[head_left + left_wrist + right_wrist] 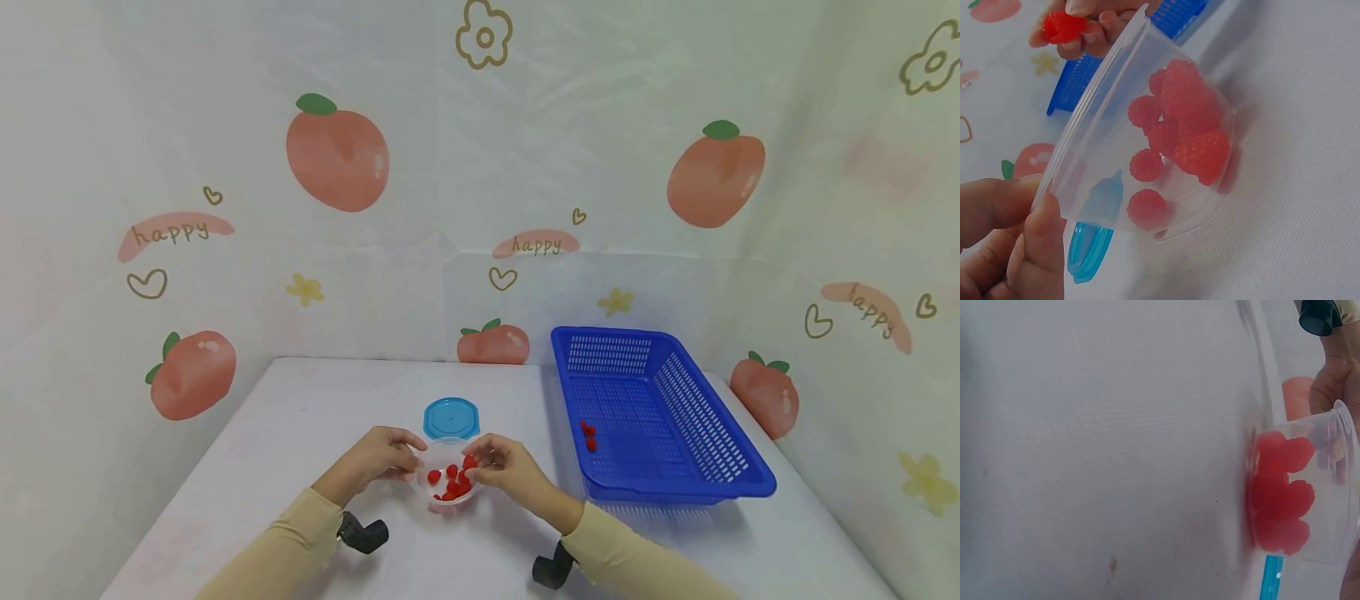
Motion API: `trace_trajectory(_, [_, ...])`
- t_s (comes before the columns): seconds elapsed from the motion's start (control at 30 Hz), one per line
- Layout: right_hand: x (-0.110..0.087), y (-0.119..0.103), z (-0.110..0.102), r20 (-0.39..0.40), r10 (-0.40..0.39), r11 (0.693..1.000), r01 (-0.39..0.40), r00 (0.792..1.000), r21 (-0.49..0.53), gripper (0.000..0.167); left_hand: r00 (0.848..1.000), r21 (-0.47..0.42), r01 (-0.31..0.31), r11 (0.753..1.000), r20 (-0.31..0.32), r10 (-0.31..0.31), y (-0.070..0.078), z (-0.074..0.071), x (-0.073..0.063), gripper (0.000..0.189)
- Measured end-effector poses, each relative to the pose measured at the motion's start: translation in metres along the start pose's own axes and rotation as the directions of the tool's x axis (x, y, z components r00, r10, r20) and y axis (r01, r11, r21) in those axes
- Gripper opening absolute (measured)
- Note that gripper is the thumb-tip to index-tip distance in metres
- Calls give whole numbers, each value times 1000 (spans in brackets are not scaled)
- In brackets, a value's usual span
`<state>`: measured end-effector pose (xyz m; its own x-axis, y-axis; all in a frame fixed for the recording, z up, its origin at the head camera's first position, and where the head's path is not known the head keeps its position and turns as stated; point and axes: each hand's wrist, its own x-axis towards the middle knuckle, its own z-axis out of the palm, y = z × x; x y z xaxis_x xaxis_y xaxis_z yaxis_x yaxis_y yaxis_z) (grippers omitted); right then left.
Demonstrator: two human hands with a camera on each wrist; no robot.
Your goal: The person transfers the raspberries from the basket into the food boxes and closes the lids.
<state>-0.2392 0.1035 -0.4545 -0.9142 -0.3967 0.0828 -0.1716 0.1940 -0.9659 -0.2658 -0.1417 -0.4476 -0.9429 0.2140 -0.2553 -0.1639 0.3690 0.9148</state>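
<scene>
A clear round plastic container [1107,125] stands on the table with several red raspberries [1200,156] in its bottom. My left hand [380,457] pinches its rim on the left side, thumb and fingers seen close in the left wrist view. Above the opposite rim, my right hand [512,473] holds one raspberry [1063,28] between thumb and fingers. In the right wrist view the container [1329,506] shows at the right edge, and the right hand's fingertips are out of sight there.
A blue lid [451,417] lies just behind the container on the white table [315,417]. To the right sits a large blue mesh basket [708,425], a few raspberries [591,440] at its left side. A printed curtain [420,167] hangs behind the table.
</scene>
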Motion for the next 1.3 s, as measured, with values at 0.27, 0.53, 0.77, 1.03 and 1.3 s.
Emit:
trace_trajectory(0.27, [0, 1, 2, 14, 10, 1000, -10, 1000, -13, 29, 1000, -3, 4, 1000, -3, -4, 0, 0, 0, 26])
trace_trajectory(0.53, [1, 0, 2, 19, 16, 1000, -16, 1000, -10, 29, 1000, -13, 2, 1000, 8, -1, 0, -1, 0, 26])
trace_trajectory(0.77, [2, 1, 2, 23, 16, 1000, -16, 1000, -10, 27, 1000, -17, 0, 1000, 16, 0, 1, -1, -1, 27])
trace_trajectory(1.03, [1, 1, 2, 32, 16, 1000, -16, 999, -9, 26, 1000, -6, 1, 1000, 7, -1, 0, -1, 0, 28])
trace_trajectory(1.3, [1, 4, 1, 31, 22, 1000, -21, 999, -22, 25, 1000, -12, -1, 1000, 10, 1, 0, 0, 0, 28])
